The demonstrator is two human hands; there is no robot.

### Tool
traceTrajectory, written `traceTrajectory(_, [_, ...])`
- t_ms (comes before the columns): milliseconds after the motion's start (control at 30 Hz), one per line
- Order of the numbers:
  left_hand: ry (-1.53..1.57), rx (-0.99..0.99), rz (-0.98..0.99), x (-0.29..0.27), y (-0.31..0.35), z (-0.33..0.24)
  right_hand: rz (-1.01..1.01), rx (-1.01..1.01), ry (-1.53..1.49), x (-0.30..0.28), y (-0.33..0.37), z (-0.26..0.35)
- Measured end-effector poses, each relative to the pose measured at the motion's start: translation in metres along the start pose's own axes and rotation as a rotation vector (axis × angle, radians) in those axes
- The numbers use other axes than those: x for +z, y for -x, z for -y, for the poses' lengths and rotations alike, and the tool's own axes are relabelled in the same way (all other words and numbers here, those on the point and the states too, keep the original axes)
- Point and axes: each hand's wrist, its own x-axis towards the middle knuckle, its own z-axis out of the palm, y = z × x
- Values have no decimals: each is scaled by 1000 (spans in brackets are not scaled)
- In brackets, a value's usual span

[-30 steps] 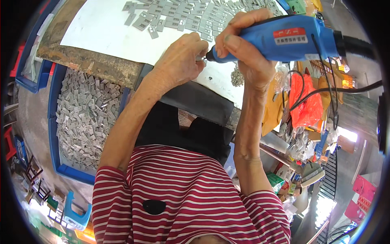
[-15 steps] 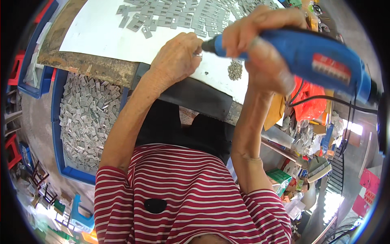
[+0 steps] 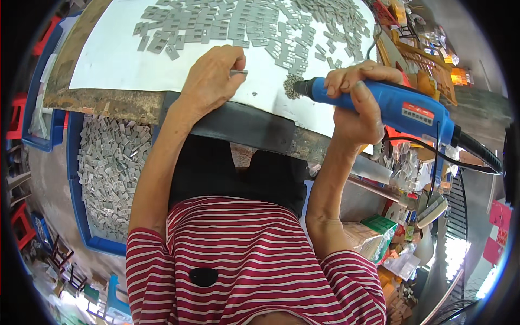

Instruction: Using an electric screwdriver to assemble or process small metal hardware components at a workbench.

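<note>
My right hand (image 3: 360, 97) is wrapped round a blue electric screwdriver (image 3: 398, 108) with a black nose and a cable at its back end. The tool's tip is at a small heap of tiny metal screws (image 3: 293, 86) on the white sheet (image 3: 130, 65). My left hand (image 3: 214, 76) pinches a small grey plate (image 3: 238, 72) above the sheet's near edge; the fingers hide most of it. Beyond both hands, many flat grey plates with cut-outs (image 3: 246, 24) lie in rows, with a looser pile (image 3: 338, 21) at the far right.
Left of my legs stands a blue bin (image 3: 81, 208) full of small grey pieces (image 3: 114, 168). Another blue tray (image 3: 46, 135) is beyond it. The worn table edge (image 3: 114, 103) runs in front of me. A black cable (image 3: 417, 142) hangs from the screwdriver at the right.
My right hand has brought the screwdriver down and away from my left hand, its tip now at the screw heap. My left hand still pinches a grey plate. The view has shifted slightly.
</note>
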Motion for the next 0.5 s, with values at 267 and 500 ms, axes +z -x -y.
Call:
traceTrajectory(267, [216, -103, -73, -14, 9, -16, -104, 60, 166, -3, 13, 6])
traceTrajectory(500, [171, -202, -337, -61, 76, -22, -116, 21, 148, -8, 12, -6])
